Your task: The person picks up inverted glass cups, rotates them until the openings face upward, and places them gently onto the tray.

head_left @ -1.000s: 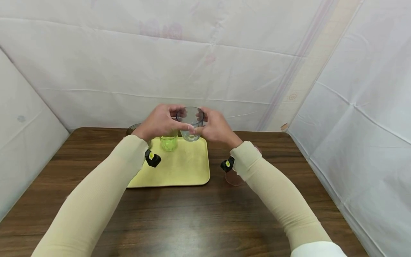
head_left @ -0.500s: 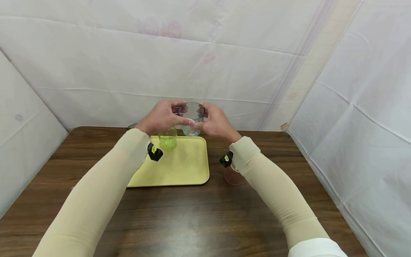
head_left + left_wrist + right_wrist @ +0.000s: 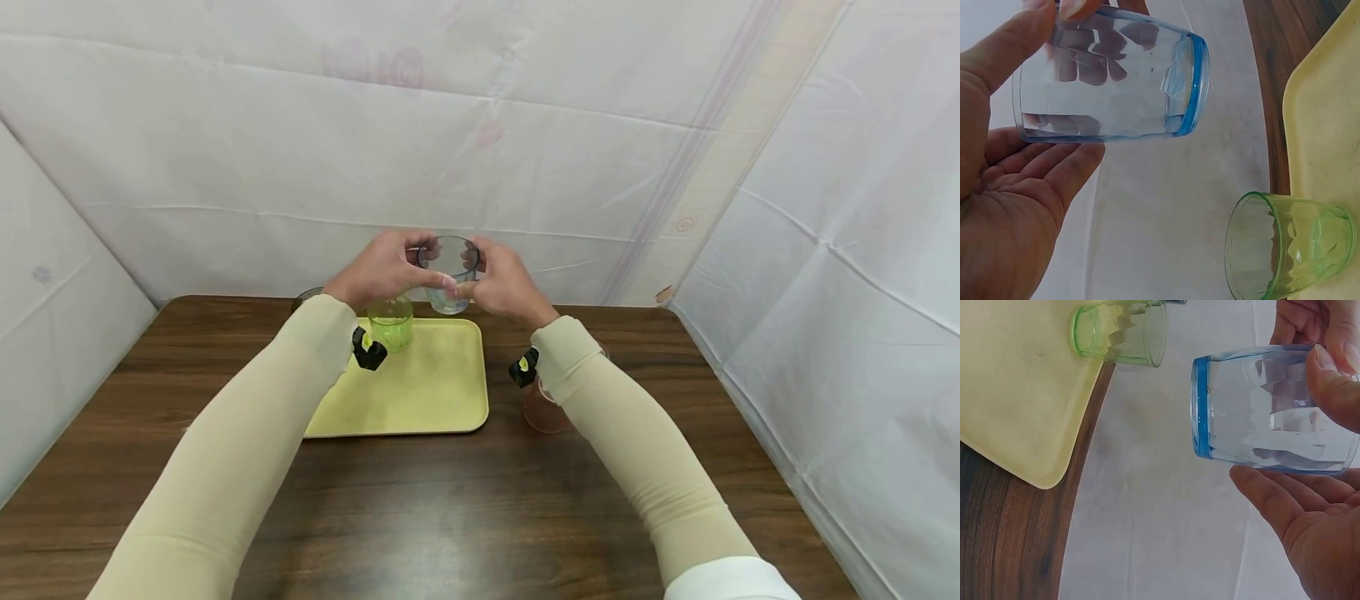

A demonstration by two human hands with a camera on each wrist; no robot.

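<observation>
While both hands meet above the far edge of the yellow tray (image 3: 420, 400), the left hand (image 3: 378, 271) curls thumb and fingers round the clear blue-rimmed glass (image 3: 448, 275), held up off the tabletop (image 3: 450, 517). Green glass (image 3: 391, 321) stands on the tray's far end, just below. Right hand (image 3: 504, 283) takes its grip on the same glass from the other side. Pinkish cup (image 3: 543, 408) sits right of the tray, partly behind the sleeve. No readable writing anywhere.

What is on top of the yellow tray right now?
One green glass stands upright at the far left of the yellow tray. The left sleeve covers the tray's left edge. Both hands hold the blue glass above its far edge.
</observation>
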